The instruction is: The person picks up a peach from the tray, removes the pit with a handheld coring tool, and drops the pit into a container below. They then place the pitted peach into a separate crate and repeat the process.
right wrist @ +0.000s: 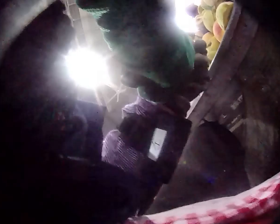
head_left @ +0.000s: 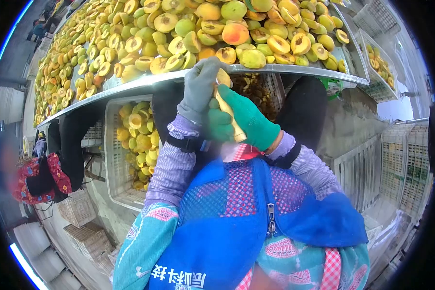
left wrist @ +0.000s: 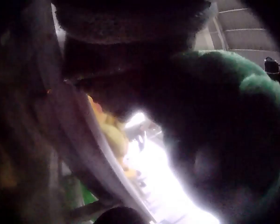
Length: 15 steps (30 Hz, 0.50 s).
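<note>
In the head view my left hand, in a grey glove, holds a yellow apricot piece at the metal table's front edge. My right hand, in a green glove, grips a tool by its pale wooden handle, the butt end pointing down toward my chest. The tool's working end is hidden at the fruit, where both hands meet. Dark wrist views show the green glove close by on the left and the same glove on the right.
Halved and whole apricots cover the table, whose metal rim runs ahead of me. A crate of apricots stands below at left, another crate at right. A dark-filled crate sits under the table. Another person sits at left.
</note>
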Tool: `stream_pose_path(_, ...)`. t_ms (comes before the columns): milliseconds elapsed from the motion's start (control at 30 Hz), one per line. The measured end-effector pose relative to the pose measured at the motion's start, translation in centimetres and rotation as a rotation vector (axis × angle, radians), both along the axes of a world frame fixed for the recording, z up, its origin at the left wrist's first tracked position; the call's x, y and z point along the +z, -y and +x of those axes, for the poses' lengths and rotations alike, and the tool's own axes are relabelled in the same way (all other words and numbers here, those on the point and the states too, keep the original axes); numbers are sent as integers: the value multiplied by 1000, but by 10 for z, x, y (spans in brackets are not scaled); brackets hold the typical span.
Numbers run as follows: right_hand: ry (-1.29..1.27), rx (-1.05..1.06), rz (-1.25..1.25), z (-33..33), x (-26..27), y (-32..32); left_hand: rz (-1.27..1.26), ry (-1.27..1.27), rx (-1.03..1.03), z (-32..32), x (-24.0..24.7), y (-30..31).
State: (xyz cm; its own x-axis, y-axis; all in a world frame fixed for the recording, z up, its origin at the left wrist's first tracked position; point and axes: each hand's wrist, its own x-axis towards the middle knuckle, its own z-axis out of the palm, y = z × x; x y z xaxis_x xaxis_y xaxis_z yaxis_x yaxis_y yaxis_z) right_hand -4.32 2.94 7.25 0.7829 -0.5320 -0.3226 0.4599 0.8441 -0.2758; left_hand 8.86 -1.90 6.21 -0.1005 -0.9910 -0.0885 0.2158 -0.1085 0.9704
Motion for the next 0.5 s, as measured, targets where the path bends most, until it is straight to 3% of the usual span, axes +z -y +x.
stream_pose_path(33,-140,-13,-20,1,5,0,27,-33,-33,1,1,-1)
stream_pose_path(133,192,-19,50,0,2,-1,64,-165,-77,1,4,1)
stream_pose_path(200,185,10,36,5,-1,2,61,-277,-28,2,6,-4)
stream_pose_path(367,280,146,48,12,7,0,-23,-178,107,12,23,-22)
stream_pose_path(433,365,202,87,19,10,-3,-142,21,187,23,19,-29)
stream_pose_path(467,208,213,-99,24,10,-5,-199,123,221,28,18,-33)
stream_pose_path(500,52,215,-286,30,7,-8,-135,22,302,31,24,-42)
